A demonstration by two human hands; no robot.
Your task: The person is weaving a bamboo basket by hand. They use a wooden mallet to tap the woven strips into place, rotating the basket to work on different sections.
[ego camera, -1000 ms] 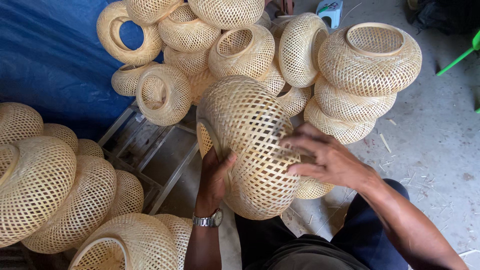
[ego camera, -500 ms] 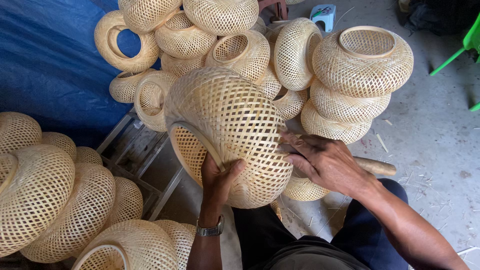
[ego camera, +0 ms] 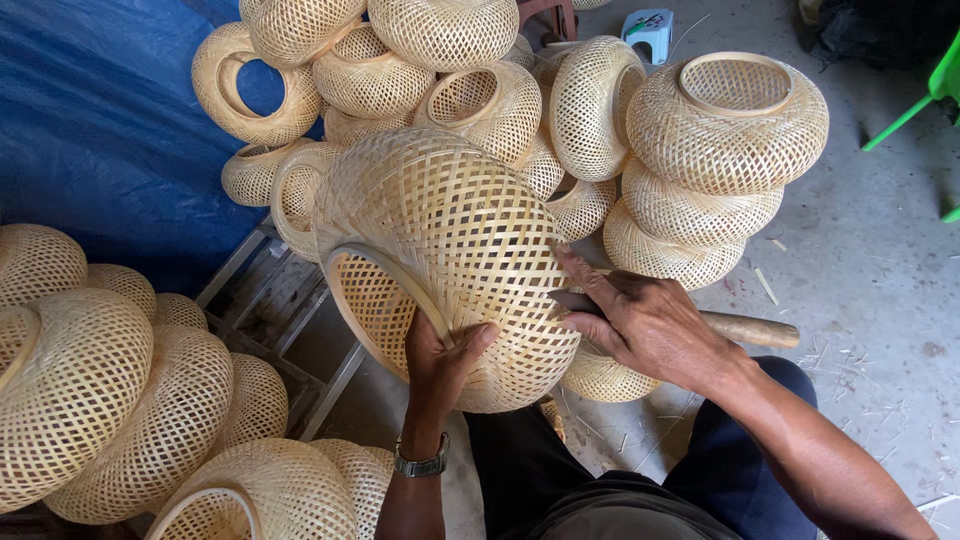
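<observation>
A round woven bamboo basket (ego camera: pixel 455 240) is tipped on its side over my lap, its ringed opening facing left and down. My left hand (ego camera: pixel 440 362), with a wristwatch on the wrist, grips the basket's rim from below, thumb on the outer weave. My right hand (ego camera: pixel 645 322) presses flat against the basket's right side, fingers spread. Under that hand lies a wooden stick (ego camera: pixel 745 328), pointing right; whether the hand holds it I cannot tell.
Many similar woven baskets are piled behind (ego camera: pixel 725 120) and stacked at the left (ego camera: pixel 95 390). A blue tarp (ego camera: pixel 95 110) covers the upper left. A metal frame (ego camera: pixel 290 320) lies on the concrete floor (ego camera: pixel 880 290). A green plastic object (ego camera: pixel 935 95) stands at the right edge.
The basket has been turned and shifted left and up, so its ringed opening now faces me. Both hands stayed on it, the left one regripping the rim.
</observation>
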